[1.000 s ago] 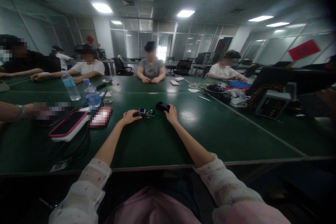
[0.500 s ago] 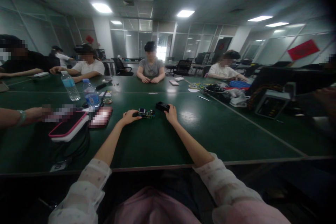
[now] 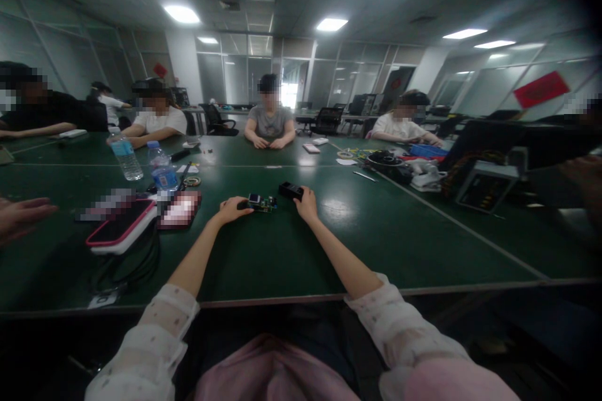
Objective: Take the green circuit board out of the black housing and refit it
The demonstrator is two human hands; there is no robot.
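My left hand (image 3: 232, 209) is closed on the left end of a small green circuit board (image 3: 263, 203), which carries a little screen. To its right, my right hand (image 3: 307, 203) grips the near right end of a black box-shaped case (image 3: 290, 189). A short gap separates board and case, both low over the green table (image 3: 282, 250). What lies under my fingers is hidden.
To the left are a pink-edged phone (image 3: 122, 222) on a white block, black cables (image 3: 136, 263) and two water bottles (image 3: 162, 166). A metal box (image 3: 488, 187) and a blue tray (image 3: 427, 150) stand right. A co-worker's hand (image 3: 23, 218) is at far left.
At the left, a co-worker's hand has drawn back from the phones toward the frame edge. My hands, the board and the case have barely moved.
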